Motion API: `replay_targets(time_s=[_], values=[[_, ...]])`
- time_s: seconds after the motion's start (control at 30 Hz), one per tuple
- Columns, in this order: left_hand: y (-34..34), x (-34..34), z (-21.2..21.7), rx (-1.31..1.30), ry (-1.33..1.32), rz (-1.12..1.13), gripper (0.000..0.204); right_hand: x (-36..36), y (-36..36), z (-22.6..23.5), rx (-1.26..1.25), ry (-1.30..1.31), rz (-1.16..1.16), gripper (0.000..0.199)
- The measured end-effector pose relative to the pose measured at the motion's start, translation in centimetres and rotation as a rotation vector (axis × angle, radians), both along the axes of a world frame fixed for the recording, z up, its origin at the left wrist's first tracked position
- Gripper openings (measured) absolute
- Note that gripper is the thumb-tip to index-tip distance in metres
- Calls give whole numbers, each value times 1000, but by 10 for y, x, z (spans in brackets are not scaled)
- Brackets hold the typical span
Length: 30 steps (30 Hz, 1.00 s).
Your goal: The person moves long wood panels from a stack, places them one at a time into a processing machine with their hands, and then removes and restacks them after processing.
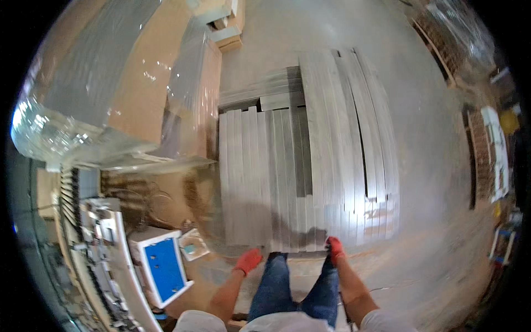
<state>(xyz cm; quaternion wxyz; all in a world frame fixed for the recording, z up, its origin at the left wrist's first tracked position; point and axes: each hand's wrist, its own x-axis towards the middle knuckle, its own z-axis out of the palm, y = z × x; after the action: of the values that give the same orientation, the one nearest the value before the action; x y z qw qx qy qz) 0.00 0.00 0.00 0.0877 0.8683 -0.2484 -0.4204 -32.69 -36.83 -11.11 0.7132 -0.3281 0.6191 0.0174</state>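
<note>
Left grip (249, 261), right grip (334, 249) | near planks (251, 182) | long axes mostly pointing away

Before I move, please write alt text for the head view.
A person's red-gloved left hand and right hand are at the near end of stacked long grey planks. A plastic-wrapped load stands upper left, a white-framed blue panel lower left.

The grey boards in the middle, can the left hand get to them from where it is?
Probably yes. The left hand, in a red glove, is close to the near ends of the grey boards, and nothing seems to stand between.
</note>
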Motion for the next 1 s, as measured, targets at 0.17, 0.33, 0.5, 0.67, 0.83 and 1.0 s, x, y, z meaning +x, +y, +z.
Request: replay_targets(time_s=[0.17,0.33,0.5,0.67,0.83,1.0], values=[[-145,198,-47,-172,-467,-109,75,127,37,-75,-274,-97,-12,36],[-274,231,-85,-617,-65,175,59,245,-11,-16,-344,32,97,39],[-329,217,-97,-612,-407,35,56,305,-45,-55,-230,-251,-234,19],[-313,185,-137,-616,-600,-39,53,329,-36,-53,-411,-71,-261,23],[-306,174,-154,-581,-672,-60,48,377,-9,-4,-692,132,-272,35],[-310,169,-153,-577,-671,-94,48,392,6,-27,-932,261,-286,18]])
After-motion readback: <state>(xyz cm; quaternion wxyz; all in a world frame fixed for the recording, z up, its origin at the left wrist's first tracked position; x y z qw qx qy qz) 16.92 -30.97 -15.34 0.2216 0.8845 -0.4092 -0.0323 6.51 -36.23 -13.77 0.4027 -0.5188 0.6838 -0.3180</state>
